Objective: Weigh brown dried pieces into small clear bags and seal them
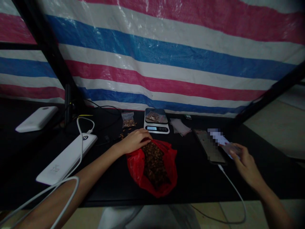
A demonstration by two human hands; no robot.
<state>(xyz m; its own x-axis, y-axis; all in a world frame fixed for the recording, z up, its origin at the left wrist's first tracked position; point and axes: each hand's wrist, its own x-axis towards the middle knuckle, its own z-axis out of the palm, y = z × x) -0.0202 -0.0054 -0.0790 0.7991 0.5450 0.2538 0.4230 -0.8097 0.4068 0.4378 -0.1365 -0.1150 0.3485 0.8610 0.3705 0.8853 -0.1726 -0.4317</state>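
Note:
A red plastic bag (135, 165) stands wide with its mouth rolled back, full of small brown seeds or kernels (154, 163). My left hand (137, 140) lies at its far left rim, fingers curled over the edge; the fingertips are partly hidden. At the right, my right hand (245, 160) pinches a small clear plastic bag (231, 148) above a phone (211, 146) with a partly blurred screen. Behind the red bag stands a white kitchen scale (156, 129) with a lit display. A small bag of brown pieces (153, 116) rests on its plate.
A filled zip bag (128, 120) stands left of the scale, loose kernels near it. Flat clear bags (180, 126) lie to its right. White power banks (66, 159) and cables occupy the left side. A striped tarp (166, 60) hangs behind the black table (107, 190).

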